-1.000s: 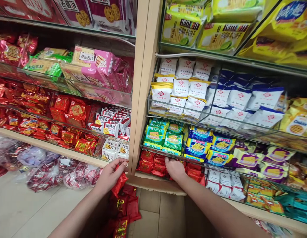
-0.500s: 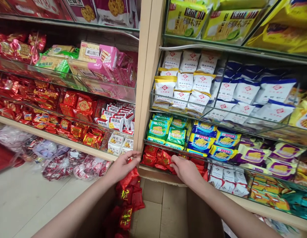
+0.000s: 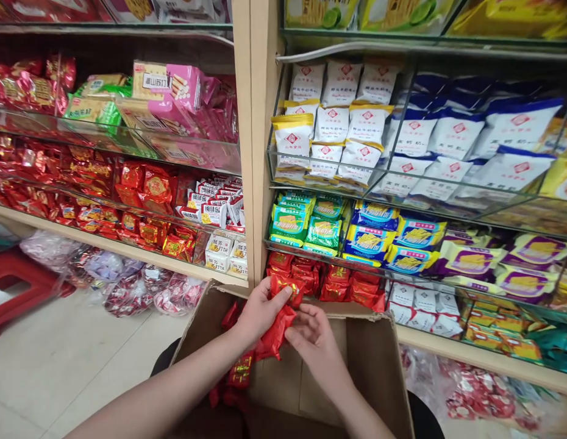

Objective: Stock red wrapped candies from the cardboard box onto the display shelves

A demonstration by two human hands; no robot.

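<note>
My left hand (image 3: 260, 314) is closed around several shiny red snack packets (image 3: 278, 326) with gold print, above an open cardboard box (image 3: 370, 356). Cupped palm up, my right hand (image 3: 316, 341) has its fingers apart, the thumb and fingertips at the right edge of those packets. More red packets (image 3: 240, 371) lie in the left part of the box, partly hidden by my left forearm. Just behind the box, the lowest shelf compartment holds rows of similar red packets (image 3: 335, 283).
Green packets (image 3: 288, 222) and blue-yellow packets (image 3: 370, 235) fill the shelf above. A wooden upright (image 3: 258, 146) divides the two shelf units. Clear shelf fronts line the compartments. Bagged goods (image 3: 132, 292) and a red plastic stool (image 3: 27, 277) are on the floor at left.
My right hand has left the shelf compartment and come beside my left hand. My left hand has moved right with red packets. The box has come up into view against the shelf.
</note>
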